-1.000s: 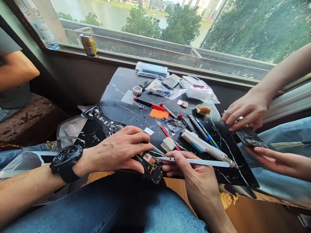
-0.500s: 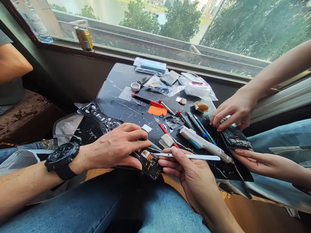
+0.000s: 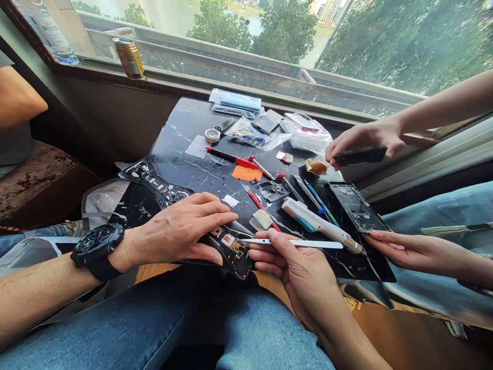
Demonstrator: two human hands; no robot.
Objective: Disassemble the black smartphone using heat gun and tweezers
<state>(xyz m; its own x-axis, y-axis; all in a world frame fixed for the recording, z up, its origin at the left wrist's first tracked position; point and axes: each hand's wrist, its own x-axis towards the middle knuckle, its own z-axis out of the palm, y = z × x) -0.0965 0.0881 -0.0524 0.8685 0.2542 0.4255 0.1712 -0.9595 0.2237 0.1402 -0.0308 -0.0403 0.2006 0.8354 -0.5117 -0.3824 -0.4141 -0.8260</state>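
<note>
My left hand point(image 3: 188, 228) lies over an opened electronic device point(image 3: 234, 252), fingers along its far side and thumb along its near side. Copper-coloured parts and a circuit board show at the device's right end; my palm hides the middle. A dark piece with exposed electronics point(image 3: 162, 190) emerges beyond my wrist; I cannot tell whether the two are joined. Between thumb and fingers, my right hand point(image 3: 292, 262) holds slim white tweezers point(image 3: 308, 243). Their pointed end reaches over the board, and the flat end points right.
At right, a co-worker's hand point(image 3: 416, 252) holds an opened phone housing point(image 3: 358, 208); their other hand point(image 3: 365, 141) lifts a dark flat part point(image 3: 360, 156). A white-grey tool point(image 3: 316, 221), a red-handled knife point(image 3: 262, 208), an orange card point(image 3: 246, 173) and plastic bags point(image 3: 304, 136) lie on the black table point(image 3: 173, 128).
The co-worker's upper hand has lifted a dark flat part off the phone housing. My tweezer tip has shifted slightly left over the board, while my left hand stays nearly in place.
</note>
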